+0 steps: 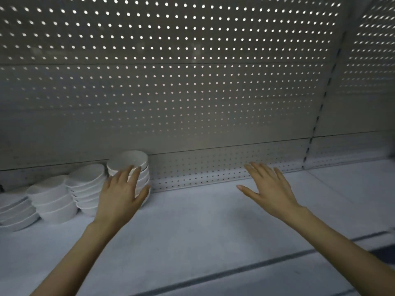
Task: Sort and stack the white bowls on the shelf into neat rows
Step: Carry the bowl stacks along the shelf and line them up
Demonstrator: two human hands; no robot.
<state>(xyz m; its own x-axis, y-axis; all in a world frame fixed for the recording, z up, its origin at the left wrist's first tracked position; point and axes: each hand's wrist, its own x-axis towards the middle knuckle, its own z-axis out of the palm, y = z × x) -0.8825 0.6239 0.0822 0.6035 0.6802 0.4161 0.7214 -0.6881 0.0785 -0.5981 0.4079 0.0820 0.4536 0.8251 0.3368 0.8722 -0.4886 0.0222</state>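
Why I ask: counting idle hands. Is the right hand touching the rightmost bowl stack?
Apart. The head view shows the right hand over the shelf, with bare shelf between it and the rightmost bowl stack.

Bowls [128, 162], stacked against the back panel [192, 92]: white glazed ceramic by the look, smooth, with a faint gloss on the rims. Back panel: grey painted sheet metal, matt, punched all over with small round holes. Shelf [203, 231] below the panel: pale, matt, smooth surface.
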